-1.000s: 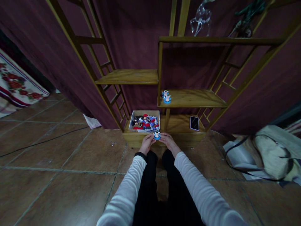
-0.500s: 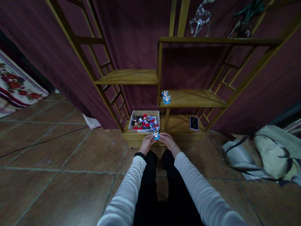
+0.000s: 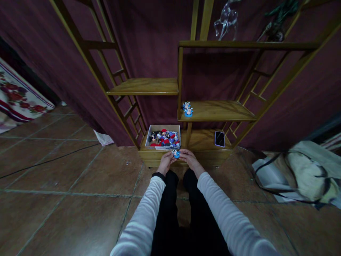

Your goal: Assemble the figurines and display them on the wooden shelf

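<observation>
Between my two hands is a small figurine (image 3: 176, 153) with a round blue base. My left hand (image 3: 166, 161) pinches it from the left, and the fingers of my right hand (image 3: 190, 159) grip its right side. Just beyond my hands, an open cardboard box (image 3: 164, 127) full of red, black, white and purplish figurines rests on the low cabinet of the shelf. Two similar blue-based figurines (image 3: 188, 111) stand close together at the left end of the middle right shelf.
The wooden shelf unit (image 3: 215, 111) stands before a dark red curtain. A phone (image 3: 220, 139) lies on the low cabinet at right. On the top shelf are a glass horse (image 3: 226, 21) and a dark green figure (image 3: 278, 23). Bags (image 3: 306, 174) lie on the floor at right.
Between my fingers the figurine has turned and shifted slightly left. Both hands stay in front of the box, and the other figurines have not moved.
</observation>
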Demonstrator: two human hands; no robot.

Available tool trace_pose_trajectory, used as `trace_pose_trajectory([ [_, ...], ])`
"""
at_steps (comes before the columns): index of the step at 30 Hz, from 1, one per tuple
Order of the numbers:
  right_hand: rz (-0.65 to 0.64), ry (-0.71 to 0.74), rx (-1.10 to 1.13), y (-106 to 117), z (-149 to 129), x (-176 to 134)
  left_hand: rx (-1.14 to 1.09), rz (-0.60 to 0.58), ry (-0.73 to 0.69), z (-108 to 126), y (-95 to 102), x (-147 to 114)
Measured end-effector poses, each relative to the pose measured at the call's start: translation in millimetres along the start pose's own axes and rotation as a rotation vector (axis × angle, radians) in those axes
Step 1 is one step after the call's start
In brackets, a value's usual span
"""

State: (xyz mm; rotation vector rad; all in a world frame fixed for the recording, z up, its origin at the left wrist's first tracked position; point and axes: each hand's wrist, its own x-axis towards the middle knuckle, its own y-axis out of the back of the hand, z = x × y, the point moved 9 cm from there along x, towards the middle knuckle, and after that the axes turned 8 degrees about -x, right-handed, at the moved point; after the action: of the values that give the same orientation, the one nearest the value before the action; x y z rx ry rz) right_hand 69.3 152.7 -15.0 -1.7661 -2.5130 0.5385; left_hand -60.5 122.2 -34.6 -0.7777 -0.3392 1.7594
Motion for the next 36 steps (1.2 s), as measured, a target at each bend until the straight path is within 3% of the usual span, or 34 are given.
trace_pose_trajectory([
  [24, 0.029, -0.018, 0.027, 3, 4, 2, 0.005, -0.029, -0.023, 4, -5.2, -4],
  [36, 0.063, -0.057, 0.110, 9, 14, 7, 0.030, -0.126, -0.024, 6, -17.7, -8],
])
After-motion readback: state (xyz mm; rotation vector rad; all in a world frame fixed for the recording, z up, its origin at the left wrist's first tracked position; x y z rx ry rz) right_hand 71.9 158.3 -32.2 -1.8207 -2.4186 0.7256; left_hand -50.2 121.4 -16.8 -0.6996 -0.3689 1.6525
